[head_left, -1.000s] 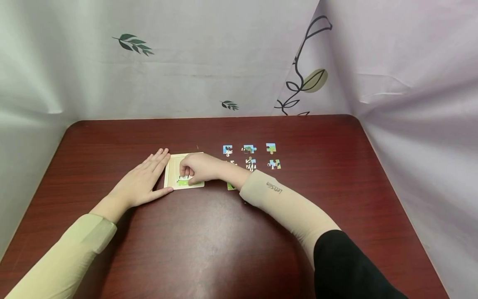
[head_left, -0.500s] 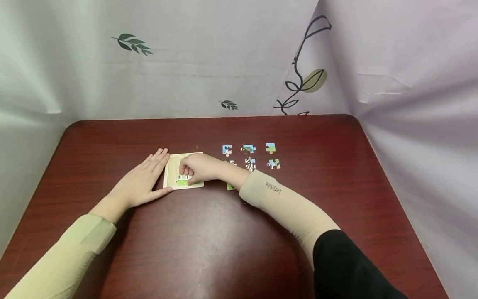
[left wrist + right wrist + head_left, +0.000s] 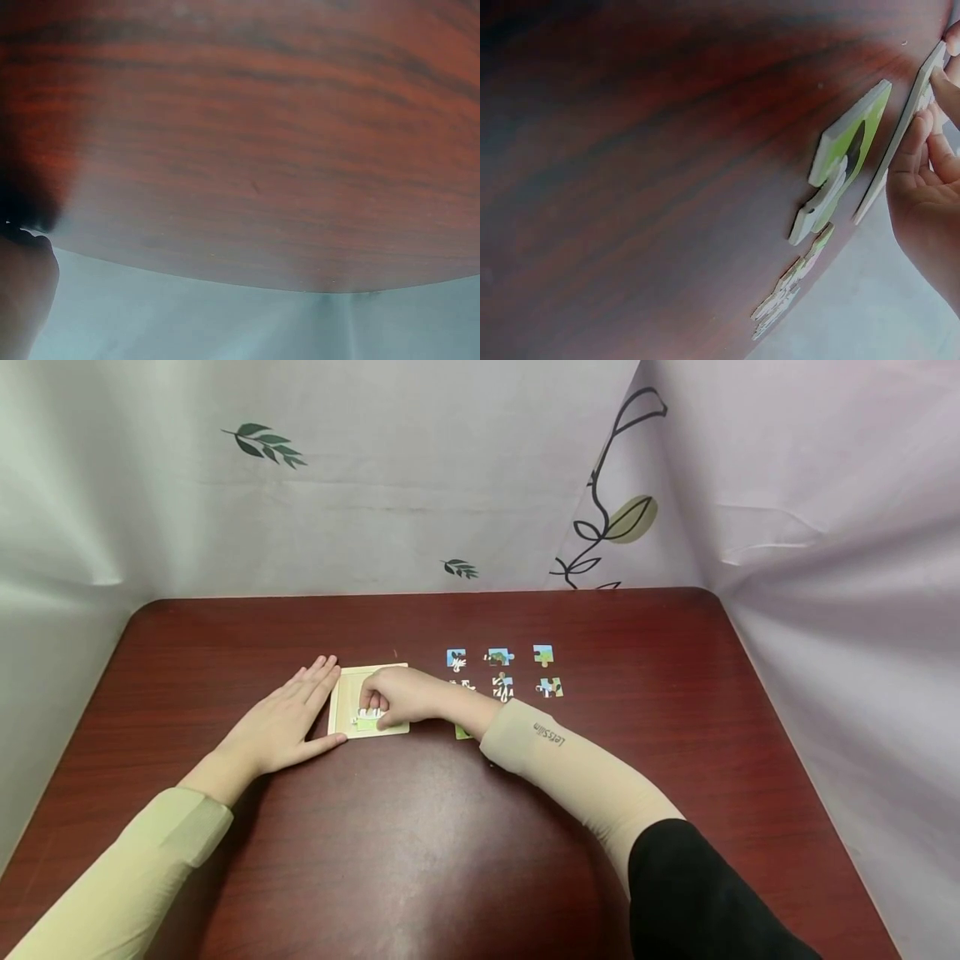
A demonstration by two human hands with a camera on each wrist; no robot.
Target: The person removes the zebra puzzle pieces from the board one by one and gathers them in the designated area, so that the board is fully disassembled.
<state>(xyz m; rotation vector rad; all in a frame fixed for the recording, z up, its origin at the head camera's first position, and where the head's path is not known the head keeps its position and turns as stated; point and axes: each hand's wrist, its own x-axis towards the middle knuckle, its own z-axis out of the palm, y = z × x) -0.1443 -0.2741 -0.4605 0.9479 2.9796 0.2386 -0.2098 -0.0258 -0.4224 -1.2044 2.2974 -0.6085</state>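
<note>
A pale wooden puzzle tray (image 3: pixel 345 697) lies on the table. My left hand (image 3: pixel 288 722) rests flat with extended fingers along its left edge, the thumb at the near left corner. Over the tray, my right hand (image 3: pixel 405 693) has curled fingers and pinches a green-and-white jigsaw piece (image 3: pixel 368 723), partly hidden by the fingers. In the right wrist view the right hand (image 3: pixel 930 191) is at the tray's edge (image 3: pixel 889 154), and a green jigsaw piece (image 3: pixel 862 135) lies on the table beside it.
Several loose jigsaw pieces, such as a blue-green one (image 3: pixel 543 654) and another (image 3: pixel 550 687), lie in rows right of the tray on the dark red table (image 3: pixel 450 843). The right forearm covers part of these rows. A pale curtain (image 3: pixel 375 510) stands behind the table.
The pinched piece has shifted slightly within the tray, and more of its white part shows beneath the right fingers. The left hand stays in place.
</note>
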